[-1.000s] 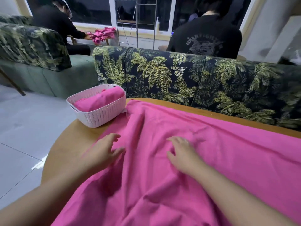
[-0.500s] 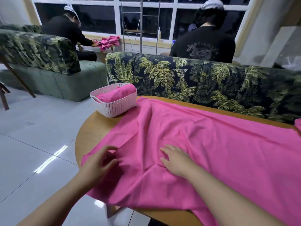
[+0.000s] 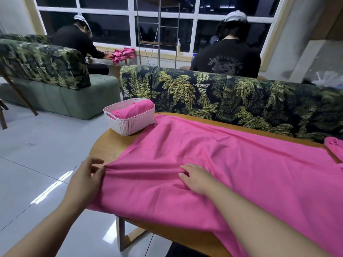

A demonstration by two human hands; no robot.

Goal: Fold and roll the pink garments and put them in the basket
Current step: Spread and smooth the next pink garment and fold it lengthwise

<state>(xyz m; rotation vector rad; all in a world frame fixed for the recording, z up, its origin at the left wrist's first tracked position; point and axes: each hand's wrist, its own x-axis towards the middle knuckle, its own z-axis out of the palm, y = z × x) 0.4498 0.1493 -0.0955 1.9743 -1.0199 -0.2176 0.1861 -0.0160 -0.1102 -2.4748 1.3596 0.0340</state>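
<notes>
A large pink garment (image 3: pixel 232 164) lies spread over the wooden table (image 3: pixel 109 145), its near edge hanging off the front. My left hand (image 3: pixel 87 179) pinches the garment's left edge, and creases run from that grip across the cloth. My right hand (image 3: pixel 196 178) rests on the cloth to the right, fingers bent into a fold. A white perforated basket (image 3: pixel 130 125) stands at the table's far left corner with a rolled pink garment (image 3: pixel 133 110) inside. Another bit of pink cloth (image 3: pixel 334 145) shows at the right edge.
A palm-print sofa (image 3: pixel 222 97) backs the table's far side. A green bench (image 3: pixel 65 101) stands to the left on the tiled floor (image 3: pixel 37 164). Two people in black sit by the window, one beside a pink pile (image 3: pixel 122 54).
My left hand slid off the top of the cloth to its left edge and pinched it, pulling creases in. The right hand stayed on the cloth. The view pulled back and up.
</notes>
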